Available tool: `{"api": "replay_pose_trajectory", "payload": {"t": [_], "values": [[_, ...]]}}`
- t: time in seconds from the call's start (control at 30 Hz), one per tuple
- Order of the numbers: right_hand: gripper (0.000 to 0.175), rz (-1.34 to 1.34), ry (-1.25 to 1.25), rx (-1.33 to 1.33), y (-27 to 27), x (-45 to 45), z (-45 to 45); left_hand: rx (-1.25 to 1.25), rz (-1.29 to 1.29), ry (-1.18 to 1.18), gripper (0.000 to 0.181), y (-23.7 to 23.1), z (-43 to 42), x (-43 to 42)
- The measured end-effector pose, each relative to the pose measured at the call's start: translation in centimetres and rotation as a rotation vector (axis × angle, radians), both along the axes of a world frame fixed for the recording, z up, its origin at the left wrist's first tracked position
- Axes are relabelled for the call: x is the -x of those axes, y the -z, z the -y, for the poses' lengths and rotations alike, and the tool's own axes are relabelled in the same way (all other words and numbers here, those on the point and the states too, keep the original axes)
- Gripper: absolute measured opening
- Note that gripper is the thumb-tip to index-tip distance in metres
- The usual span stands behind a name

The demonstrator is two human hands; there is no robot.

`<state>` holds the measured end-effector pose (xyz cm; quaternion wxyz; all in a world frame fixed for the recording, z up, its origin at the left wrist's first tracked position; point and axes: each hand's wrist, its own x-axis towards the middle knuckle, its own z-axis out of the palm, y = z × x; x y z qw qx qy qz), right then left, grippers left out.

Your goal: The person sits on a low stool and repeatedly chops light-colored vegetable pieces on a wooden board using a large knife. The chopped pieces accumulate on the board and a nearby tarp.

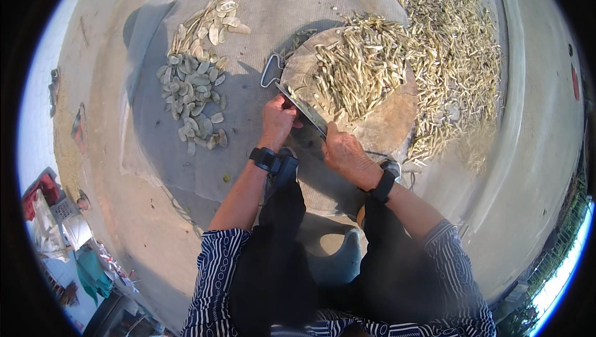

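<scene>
In my right hand [350, 154] is the handle end of a broad-bladed knife [305, 112], its blade slanting up and left over the near left edge of a round wooden chopping block [391, 128]. My left hand [278, 122] is curled beside the blade's far part, at the block's rim; whether anything is between its fingers is hidden. Close to the blade, a few cut bits lie on the wood. A heap of thin, pale, dried plant strips [361, 67] covers much of the block.
More cut strips [458, 67] spread across the ground on the right. Flat pale oval pieces [193, 88] are piled on the mesh sheet [279, 6] at left. A bent metal loop [271, 71] sticks out beside the block. My shoes and a blue-green stool [335, 265] are close below.
</scene>
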<state>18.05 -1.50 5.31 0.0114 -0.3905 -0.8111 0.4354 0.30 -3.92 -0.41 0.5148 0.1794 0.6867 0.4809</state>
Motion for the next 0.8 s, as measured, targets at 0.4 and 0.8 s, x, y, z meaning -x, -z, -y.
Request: {"api": "replay_pose_trajectory", "payload": {"t": [0.4, 0.8], "values": [[0.026, 0.034, 0.109, 0.079, -1.3, -1.2, -1.9, 0.050, -0.150, 0.117, 0.005, -1.1, 0.0, 0.0], [0.029, -0.165, 0.034, 0.190, 0.4, 0.0, -1.3, -0.003, -0.156, 0.127, 0.002, -0.9, -0.1, 0.2]]}}
